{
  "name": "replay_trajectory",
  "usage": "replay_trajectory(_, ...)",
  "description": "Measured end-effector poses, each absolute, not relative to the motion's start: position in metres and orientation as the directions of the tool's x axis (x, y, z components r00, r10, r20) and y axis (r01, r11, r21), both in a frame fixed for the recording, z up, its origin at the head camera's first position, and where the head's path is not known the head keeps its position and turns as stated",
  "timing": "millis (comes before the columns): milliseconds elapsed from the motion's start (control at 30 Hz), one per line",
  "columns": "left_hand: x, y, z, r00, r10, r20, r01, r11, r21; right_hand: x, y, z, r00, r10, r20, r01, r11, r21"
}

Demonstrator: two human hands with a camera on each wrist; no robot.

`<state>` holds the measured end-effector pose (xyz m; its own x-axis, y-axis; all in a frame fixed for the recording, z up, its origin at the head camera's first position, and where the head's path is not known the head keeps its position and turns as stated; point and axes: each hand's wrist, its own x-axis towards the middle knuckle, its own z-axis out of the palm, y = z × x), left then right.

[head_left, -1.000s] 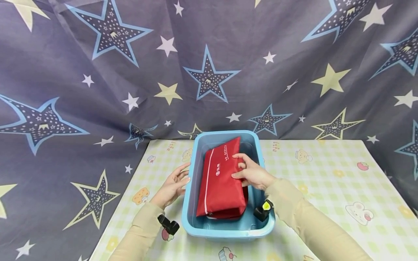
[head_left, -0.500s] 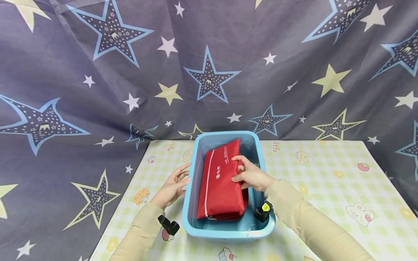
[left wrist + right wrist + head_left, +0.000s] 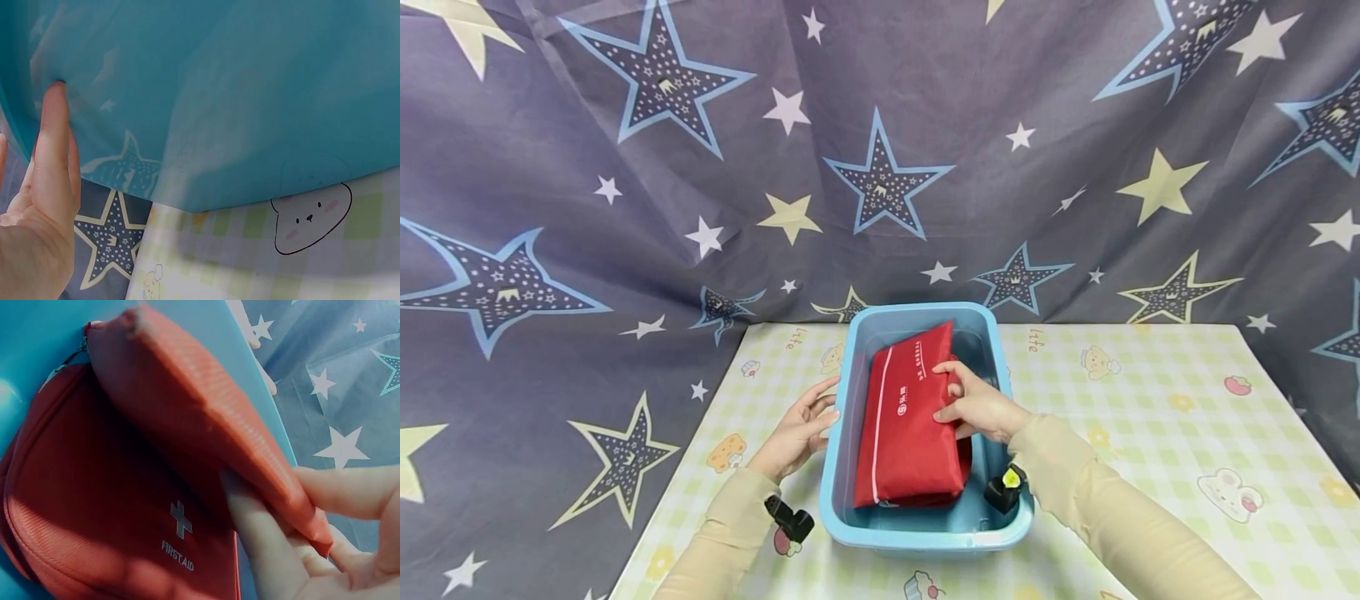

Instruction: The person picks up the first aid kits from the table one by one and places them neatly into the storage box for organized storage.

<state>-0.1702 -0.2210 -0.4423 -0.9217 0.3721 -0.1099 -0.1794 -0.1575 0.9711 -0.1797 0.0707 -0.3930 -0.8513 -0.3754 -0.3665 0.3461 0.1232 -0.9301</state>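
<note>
A flat red fabric pouch (image 3: pixel 902 433) with white lettering and a white stripe leans inside a light blue plastic bin (image 3: pixel 925 537). My right hand (image 3: pixel 985 407) reaches into the bin and pinches the pouch's right edge between thumb and fingers. Beneath the raised pouch (image 3: pixel 206 406), the right wrist view shows a second red zipped bag, a first aid bag (image 3: pixel 125 506) with a cross and "FIRST AID" printed on it. My left hand (image 3: pixel 797 433) is at the bin's left side. Its extended fingers (image 3: pixel 53 150) touch the outer wall.
The bin stands on a table with a green checked tablecloth (image 3: pixel 1150 450) printed with cartoon animals. A dark star-patterned curtain (image 3: pixel 1000 75) hangs behind the table's back edge. Black wrist cameras are strapped on the left sleeve (image 3: pixel 722 517) and the right sleeve (image 3: pixel 1120 508).
</note>
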Motion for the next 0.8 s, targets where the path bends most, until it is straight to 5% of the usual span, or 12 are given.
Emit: replay_trajectory(800, -0.1689, -0.2209, -0.4403, -0.921, 0.372, -0.115, -0.186, -0.161, 0.969, -0.1778, 0.08, -0.3874, -0.871, -0.381, -0.31, 0.301, 0.085, -0.95)
